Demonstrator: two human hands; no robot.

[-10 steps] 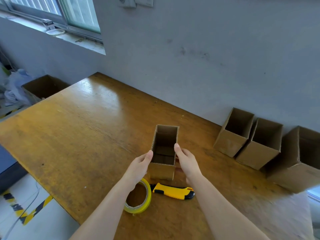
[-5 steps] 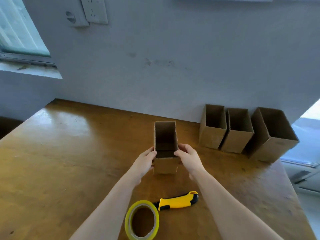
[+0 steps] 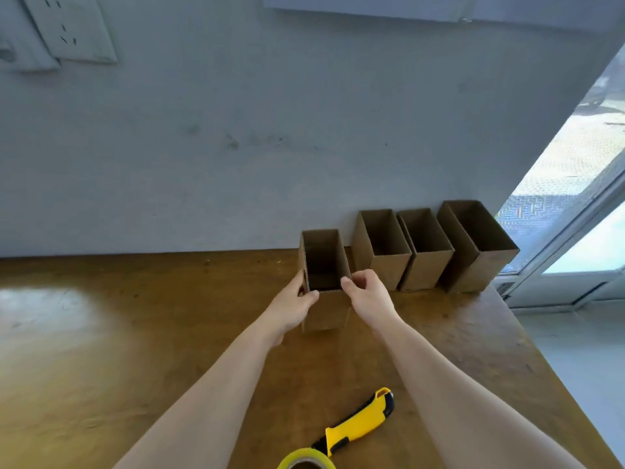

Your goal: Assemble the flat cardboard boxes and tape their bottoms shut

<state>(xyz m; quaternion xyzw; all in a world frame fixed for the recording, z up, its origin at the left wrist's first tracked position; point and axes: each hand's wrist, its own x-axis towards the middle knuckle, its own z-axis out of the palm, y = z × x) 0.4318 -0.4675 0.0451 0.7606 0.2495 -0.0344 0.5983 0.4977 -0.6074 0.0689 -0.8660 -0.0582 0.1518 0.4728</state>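
An assembled brown cardboard box (image 3: 326, 311) stands upright and open-topped on the wooden table (image 3: 101, 350), close to the grey wall. My left hand (image 3: 294, 304) grips its left near corner, thumb over the rim. My right hand (image 3: 367, 294) grips the right near corner the same way. Three more open boxes (image 3: 389, 265) (image 3: 427, 269) (image 3: 480, 269) stand in a row against the wall just to the right. A yellow tape roll (image 3: 306, 459) and a yellow-black utility knife (image 3: 358, 423) lie near the front edge.
The table's right edge runs diagonally past the boxes, with a glass door (image 3: 575, 214) and light floor beyond it. A wall socket plate (image 3: 72, 27) hangs at the upper left.
Both hands have carried the box away from the tape and knife, toward the wall and up to the row of three boxes. The camera has swung right.
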